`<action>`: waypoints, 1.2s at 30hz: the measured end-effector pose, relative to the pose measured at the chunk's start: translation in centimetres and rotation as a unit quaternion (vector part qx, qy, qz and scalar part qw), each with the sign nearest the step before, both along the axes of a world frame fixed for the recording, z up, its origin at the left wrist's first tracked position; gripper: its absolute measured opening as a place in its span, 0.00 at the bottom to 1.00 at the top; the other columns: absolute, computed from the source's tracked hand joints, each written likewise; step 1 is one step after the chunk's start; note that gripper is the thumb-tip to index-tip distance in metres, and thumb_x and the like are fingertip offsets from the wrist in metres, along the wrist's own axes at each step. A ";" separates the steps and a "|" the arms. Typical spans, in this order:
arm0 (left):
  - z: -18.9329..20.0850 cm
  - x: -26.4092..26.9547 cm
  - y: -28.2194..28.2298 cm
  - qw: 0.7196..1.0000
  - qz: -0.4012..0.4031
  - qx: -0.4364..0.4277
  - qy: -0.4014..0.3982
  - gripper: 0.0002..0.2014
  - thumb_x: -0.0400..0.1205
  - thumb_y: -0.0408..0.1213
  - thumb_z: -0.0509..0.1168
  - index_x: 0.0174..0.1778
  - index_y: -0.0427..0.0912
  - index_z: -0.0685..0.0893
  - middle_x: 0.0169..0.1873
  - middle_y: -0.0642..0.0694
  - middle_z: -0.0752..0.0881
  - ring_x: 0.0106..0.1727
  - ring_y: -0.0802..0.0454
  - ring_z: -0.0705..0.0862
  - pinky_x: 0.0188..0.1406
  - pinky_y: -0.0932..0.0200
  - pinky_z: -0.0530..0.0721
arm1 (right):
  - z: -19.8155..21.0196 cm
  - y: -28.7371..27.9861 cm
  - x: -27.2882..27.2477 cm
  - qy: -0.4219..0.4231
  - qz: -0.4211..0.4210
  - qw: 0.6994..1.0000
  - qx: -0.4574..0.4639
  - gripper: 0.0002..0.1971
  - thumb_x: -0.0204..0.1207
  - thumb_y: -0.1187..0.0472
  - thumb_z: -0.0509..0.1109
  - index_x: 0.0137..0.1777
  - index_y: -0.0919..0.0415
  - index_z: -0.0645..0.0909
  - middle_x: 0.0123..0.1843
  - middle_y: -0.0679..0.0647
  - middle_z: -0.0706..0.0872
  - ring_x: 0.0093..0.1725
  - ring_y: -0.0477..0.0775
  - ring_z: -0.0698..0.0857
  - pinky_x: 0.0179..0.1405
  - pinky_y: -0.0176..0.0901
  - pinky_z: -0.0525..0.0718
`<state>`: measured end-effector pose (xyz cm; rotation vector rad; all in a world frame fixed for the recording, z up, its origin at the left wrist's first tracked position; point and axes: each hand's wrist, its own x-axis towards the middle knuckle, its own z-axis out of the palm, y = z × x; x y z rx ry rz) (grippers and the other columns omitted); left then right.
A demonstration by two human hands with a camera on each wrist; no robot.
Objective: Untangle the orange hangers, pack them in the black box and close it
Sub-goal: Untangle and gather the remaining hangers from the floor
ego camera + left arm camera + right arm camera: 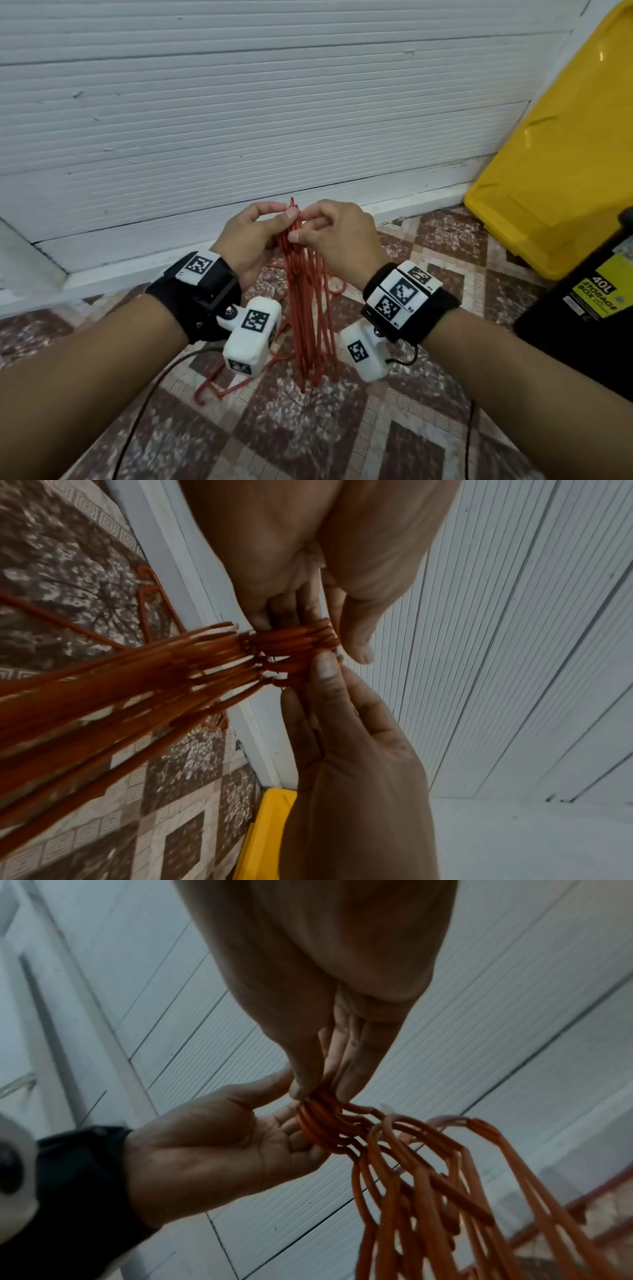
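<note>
A bunch of several orange hangers [310, 308] hangs upright above the floor, held by its stacked hooks [322, 1125]. My left hand [274, 216] grips the hooks from the left, thumb on top and fingers curled underneath. From the right, my right hand [301, 228] pinches the same hooks between thumb and fingers. In the left wrist view the hooks [294, 639] sit between the two hands. More orange hangers [214, 385] lie on the floor below. The black box [579, 308] stands at the right edge, its inside hidden.
A yellow lid [555, 137] leans against the white ribbed wall [239, 102] behind the black box. The floor is patterned brown and cream tile [342, 428]. Thin black cables [144, 404] trail from the wrist cameras.
</note>
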<state>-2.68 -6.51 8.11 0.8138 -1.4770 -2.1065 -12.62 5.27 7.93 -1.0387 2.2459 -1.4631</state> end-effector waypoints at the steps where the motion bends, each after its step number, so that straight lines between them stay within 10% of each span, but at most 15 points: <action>1: 0.1 0.2 -0.4 1.000 0.003 0.002 -0.003 0.14 0.73 0.34 0.76 0.52 0.42 0.83 0.40 0.43 0.91 0.32 0.49 0.87 0.38 0.53 0.81 | 0.1 -0.1 0.1 0.018 0.016 1.000 -0.001 0.12 0.70 0.55 0.84 0.54 0.50 0.92 0.39 0.43 0.93 0.37 0.34 0.89 0.43 0.31 0.88; 4: 0.1 1.1 -1.7 1.000 0.000 -0.008 -0.015 0.18 0.70 0.30 0.78 0.54 0.42 0.83 0.39 0.41 0.91 0.32 0.48 0.87 0.38 0.52 0.83 | 0.1 -0.4 0.2 0.026 0.079 0.997 0.005 0.11 0.79 0.60 0.77 0.58 0.46 0.92 0.41 0.38 0.91 0.33 0.30 0.86 0.36 0.26 0.84; 8: 0.1 2.3 -3.3 0.996 0.018 -0.068 -0.047 0.15 0.74 0.21 0.73 0.53 0.40 0.83 0.34 0.37 0.88 0.28 0.46 0.86 0.38 0.51 0.88 | -1.7 -0.7 -2.1 -0.030 0.075 0.997 -0.017 0.07 0.80 0.60 0.74 0.52 0.50 0.93 0.41 0.43 0.93 0.41 0.46 0.92 0.42 0.46 0.92; 13: 0.5 4.2 -6.1 0.985 0.061 -0.145 -0.066 0.12 0.76 0.19 0.68 0.50 0.39 0.82 0.28 0.39 0.85 0.28 0.46 0.85 0.36 0.52 0.88 | -8.9 -1.1 -7.3 0.045 0.038 0.986 0.155 0.09 0.83 0.62 0.68 0.57 0.54 0.89 0.50 0.49 0.92 0.42 0.41 0.89 0.41 0.36 0.83; 16: 0.5 5.6 -7.6 0.982 0.067 -0.159 -0.075 0.13 0.76 0.19 0.70 0.52 0.38 0.83 0.31 0.38 0.86 0.29 0.45 0.86 0.41 0.48 0.90 | -14.2 -2.1 -9.4 0.147 0.100 0.932 0.317 0.16 0.85 0.64 0.63 0.71 0.58 0.82 0.65 0.59 0.88 0.60 0.60 0.88 0.54 0.48 0.84; 22: -0.3 7.8 -9.3 0.984 0.042 -0.143 -0.097 0.13 0.75 0.21 0.72 0.53 0.38 0.84 0.34 0.37 0.88 0.34 0.43 0.87 0.49 0.46 0.90 | -19.2 -3.7 -11.5 0.328 0.243 0.792 0.453 0.35 0.87 0.66 0.60 0.89 0.46 0.54 0.89 0.50 0.60 0.87 0.63 0.61 0.79 0.65 0.73; 29: -1.7 7.8 -10.1 0.983 0.048 -0.124 -0.125 0.14 0.75 0.20 0.72 0.53 0.38 0.84 0.38 0.34 0.87 0.31 0.45 0.87 0.46 0.50 0.90 | -20.3 0.6 -13.9 0.358 0.167 0.821 0.413 0.23 0.83 0.69 0.64 0.76 0.54 0.79 0.74 0.56 0.81 0.72 0.62 0.76 0.70 0.56 0.78; 36: -3.0 6.6 -9.6 0.988 0.066 -0.077 -0.116 0.13 0.75 0.21 0.72 0.50 0.41 0.84 0.41 0.37 0.85 0.27 0.49 0.83 0.43 0.51 0.87 | -19.5 9.6 -14.2 0.286 0.091 0.834 0.463 0.14 0.76 0.69 0.68 0.58 0.55 0.84 0.60 0.58 0.85 0.63 0.63 0.80 0.56 0.50 0.79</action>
